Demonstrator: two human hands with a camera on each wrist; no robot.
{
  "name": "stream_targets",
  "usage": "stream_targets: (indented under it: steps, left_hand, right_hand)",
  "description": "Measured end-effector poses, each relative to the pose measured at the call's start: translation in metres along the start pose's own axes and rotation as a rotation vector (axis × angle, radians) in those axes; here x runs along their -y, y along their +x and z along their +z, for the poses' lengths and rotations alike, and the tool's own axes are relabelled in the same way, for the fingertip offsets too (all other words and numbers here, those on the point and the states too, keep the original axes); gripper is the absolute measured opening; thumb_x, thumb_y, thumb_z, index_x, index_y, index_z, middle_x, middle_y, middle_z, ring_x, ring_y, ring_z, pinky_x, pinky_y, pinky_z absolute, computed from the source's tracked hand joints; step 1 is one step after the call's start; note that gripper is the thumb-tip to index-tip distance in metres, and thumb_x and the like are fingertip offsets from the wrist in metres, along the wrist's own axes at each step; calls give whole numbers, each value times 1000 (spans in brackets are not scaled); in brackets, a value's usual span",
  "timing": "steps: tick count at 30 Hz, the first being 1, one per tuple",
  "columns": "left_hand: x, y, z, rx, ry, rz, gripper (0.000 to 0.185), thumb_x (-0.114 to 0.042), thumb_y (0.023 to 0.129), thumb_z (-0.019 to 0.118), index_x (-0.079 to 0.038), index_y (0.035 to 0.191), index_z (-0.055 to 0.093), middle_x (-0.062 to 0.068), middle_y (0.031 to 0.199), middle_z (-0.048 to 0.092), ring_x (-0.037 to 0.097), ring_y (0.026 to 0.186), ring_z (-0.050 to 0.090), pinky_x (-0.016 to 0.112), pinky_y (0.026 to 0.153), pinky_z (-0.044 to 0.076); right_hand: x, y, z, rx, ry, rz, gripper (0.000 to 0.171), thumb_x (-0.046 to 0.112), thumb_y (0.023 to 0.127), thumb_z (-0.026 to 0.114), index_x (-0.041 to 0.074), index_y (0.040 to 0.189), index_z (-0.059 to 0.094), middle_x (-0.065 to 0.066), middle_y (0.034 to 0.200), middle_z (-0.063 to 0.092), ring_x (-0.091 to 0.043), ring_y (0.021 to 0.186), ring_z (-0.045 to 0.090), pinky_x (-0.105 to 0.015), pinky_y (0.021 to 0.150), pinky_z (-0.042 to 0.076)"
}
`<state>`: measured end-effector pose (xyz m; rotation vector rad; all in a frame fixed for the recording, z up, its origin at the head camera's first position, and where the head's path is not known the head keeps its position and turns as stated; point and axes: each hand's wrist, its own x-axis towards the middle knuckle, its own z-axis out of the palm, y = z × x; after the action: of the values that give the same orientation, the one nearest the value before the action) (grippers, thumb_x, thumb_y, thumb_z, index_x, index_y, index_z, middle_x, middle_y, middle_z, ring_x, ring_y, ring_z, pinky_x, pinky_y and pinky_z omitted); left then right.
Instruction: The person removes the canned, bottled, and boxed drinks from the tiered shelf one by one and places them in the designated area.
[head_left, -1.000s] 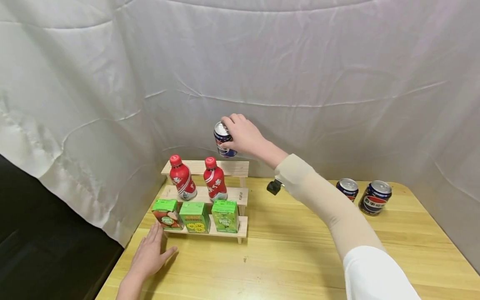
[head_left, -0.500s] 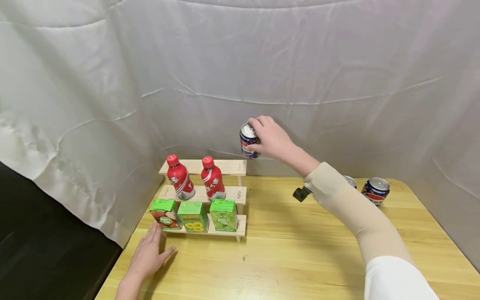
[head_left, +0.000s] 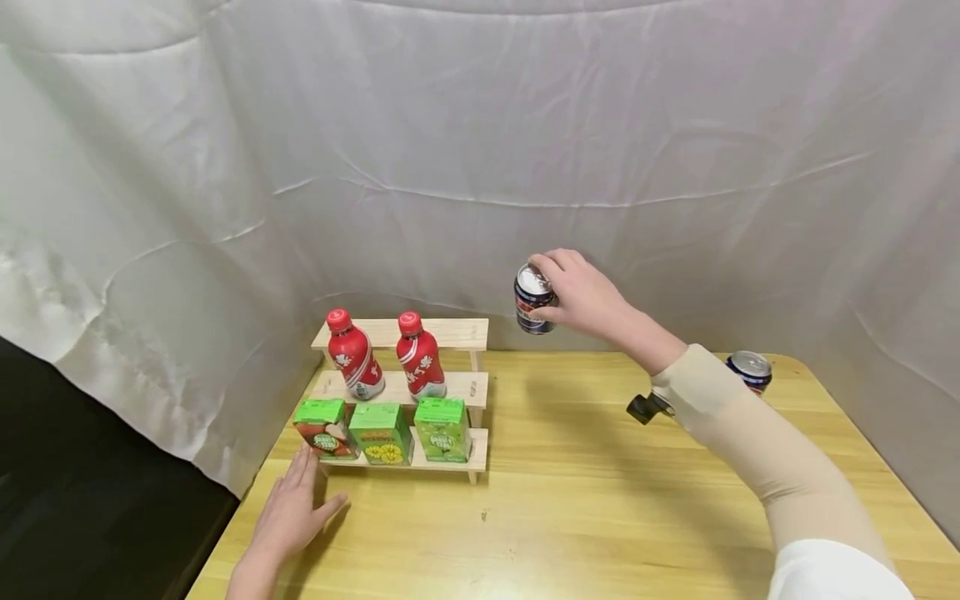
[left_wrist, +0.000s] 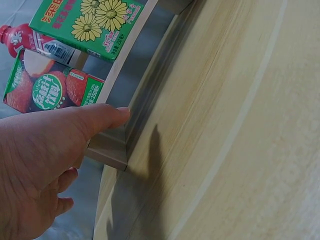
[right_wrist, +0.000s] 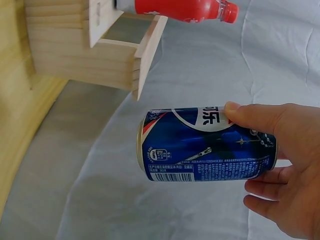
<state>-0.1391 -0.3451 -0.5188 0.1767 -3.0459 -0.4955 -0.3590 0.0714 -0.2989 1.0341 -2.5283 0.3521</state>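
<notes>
My right hand (head_left: 581, 293) holds a blue soda can (head_left: 533, 299) in the air, to the right of a three-step wooden rack (head_left: 450, 333). The right wrist view shows thumb and fingers wrapped round the blue soda can (right_wrist: 200, 145). Two red bottles (head_left: 386, 356) stand on the rack's middle step and three green juice cartons (head_left: 382, 431) on its lowest step. My left hand (head_left: 292, 508) lies flat on the wooden table (head_left: 600, 517) just in front of the rack's left end; in the left wrist view its thumb (left_wrist: 100, 117) touches the rack's corner.
Another can (head_left: 747, 369) stands at the table's far right, partly behind my right sleeve. A small black device (head_left: 643, 407) hangs at my right wrist. White cloth (head_left: 480, 150) walls the back and both sides. The table's left edge drops to dark floor.
My right hand has carried the can to the right and slightly down, away from above the rack's top step. The left hand has stayed where it was.
</notes>
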Motion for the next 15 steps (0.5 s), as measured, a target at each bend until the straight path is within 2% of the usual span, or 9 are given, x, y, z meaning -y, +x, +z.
stream_targets:
  steps: [9, 15]
  left_hand:
    - [1, 3, -4, -16, -10, 10, 97, -47, 89, 65, 15, 148, 20, 35, 157, 10, 51, 145, 16, 68, 115, 16]
    - [0, 5, -4, -13, -6, 10, 96, -46, 89, 65, 16, 148, 20, 35, 157, 11, 51, 145, 16, 68, 115, 16]
  right_hand:
    - [-11, -24, 2, 6, -19, -12, 74, 32, 76, 83, 3, 135, 49, -19, 127, 56, -36, 121, 51, -49, 100, 49]
    - [-21, -40, 5, 34, -14, -25, 73, 26, 77, 83, 1, 136, 49, -21, 127, 55, -38, 121, 50, -52, 101, 48]
